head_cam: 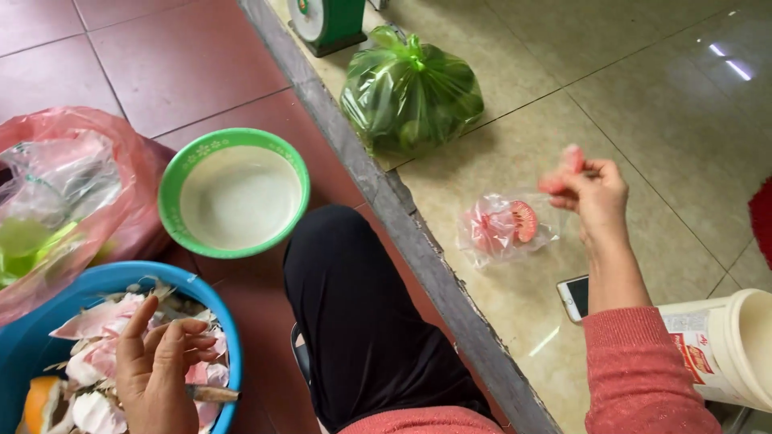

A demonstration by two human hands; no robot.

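My right hand (591, 189) is raised over the beige tiled floor, pinching a small pink-red piece between its fingertips. Just left of it lies a clear plastic bag (505, 227) with pink-red pieces inside. My left hand (161, 370) hovers palm up over a blue basin (227, 321) filled with pink and white peelings, holding a small brown knife handle (213, 394). A green bowl (233, 191) with pale liquid sits beyond the basin. My knee in black trousers (354, 305) is between the two hands.
A tied green plastic bag (412, 92) of produce and a green scale (326, 22) stand at the back. A pink bag (64, 193) lies at left. A phone (574, 296) and a white plastic tub (728, 345) sit at right. A grey threshold (402, 217) divides the floors.
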